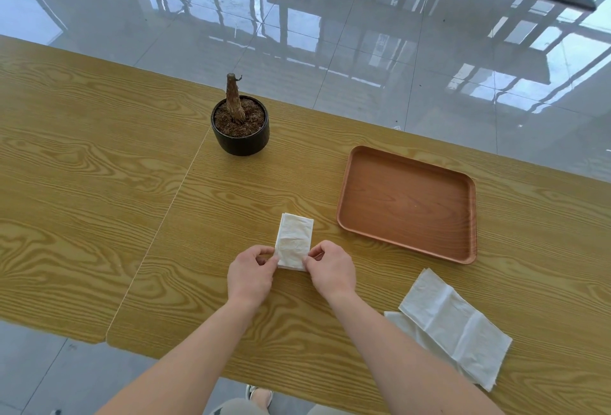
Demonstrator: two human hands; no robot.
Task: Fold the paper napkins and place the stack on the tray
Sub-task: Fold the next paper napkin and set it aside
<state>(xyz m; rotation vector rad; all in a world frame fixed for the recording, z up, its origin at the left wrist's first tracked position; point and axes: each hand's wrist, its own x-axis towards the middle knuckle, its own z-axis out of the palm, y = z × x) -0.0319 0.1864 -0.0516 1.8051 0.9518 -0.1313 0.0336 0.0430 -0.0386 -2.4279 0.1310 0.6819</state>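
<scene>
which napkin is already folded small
The folded napkin pinched between the left hand and right hand. The loose napkins near the right forearm lie spread open.

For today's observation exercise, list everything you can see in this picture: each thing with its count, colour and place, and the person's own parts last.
folded napkin: one, white, on the table's middle, near edge pinched by both hands
unfolded napkins: at least two, white, overlapping, near right of the table
tray: one, reddish brown, right of the folded napkin, nothing on it
plant pot: one, black, with a bare brown stump, far side of the table
table: one, yellow wood grain
floor: grey glossy tiles
left hand: fingers pinching the napkin's left corner
right hand: fingers pinching its right corner
</scene>
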